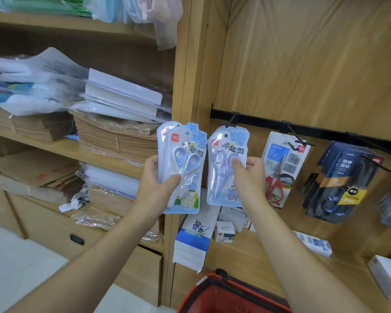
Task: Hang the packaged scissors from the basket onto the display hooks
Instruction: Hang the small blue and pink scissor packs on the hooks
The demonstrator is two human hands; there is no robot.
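Your left hand (158,184) grips a blue scissors pack (187,143) by its lower left edge, thumb across the front, and the pack stands up toward 12 o'clock. Your right hand (252,175) pinches a second blue pack (221,184) lying at its 9 o'clock, thumb on the front. That pack's top meets the leftmost hook (231,125) on the black rail (325,129). The red basket (212,294) sits at 6 o'clock.

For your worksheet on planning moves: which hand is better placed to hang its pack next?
Right, probably. The right hand holds the right pack with its top at the leftmost hook; the left hand holds the left pack past the rail.
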